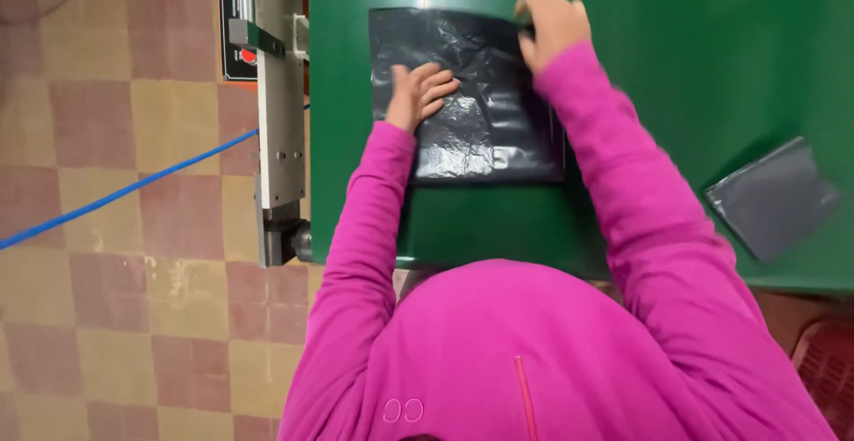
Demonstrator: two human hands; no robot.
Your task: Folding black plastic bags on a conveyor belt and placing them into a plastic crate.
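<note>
Two hands: both rest on one black plastic bag [485, 94], which lies flat and crinkled on the green table [712, 50].
Landmark: the black plastic bag, taken as the reference for every place below.
Bag position: straight ahead of the person, near the table's left edge, its lower edge parallel to the table's near edge with a strip of green between them.
Long axis: the bag looks close to square, a little taller than wide, running away from the person.
Left hand [418, 94]: lies palm down on the bag's left half, fingers spread and slightly curled, pressing the film rather than gripping it.
Right hand [553, 25]: sits at the bag's far right corner, fingers bent over the top edge; it seems to pinch the film there, though the pinch itself is hidden beneath the knuckles.
Nearer hand: the left is nearer the bag's middle; the right reaches farther, to the far edge.
Second bag: a grey plastic bag [772, 196] lies well apart to the right of the black one, turned at an angle.
Left of the bag: a grey metal machine rail [280, 121] runs along the table's left edge, just beside it.
Open room: bare green table stretches right of and beyond the bag.
Floor: checked tiles [116, 183] with a blue cable [124, 190] lie left of the rail.
</note>
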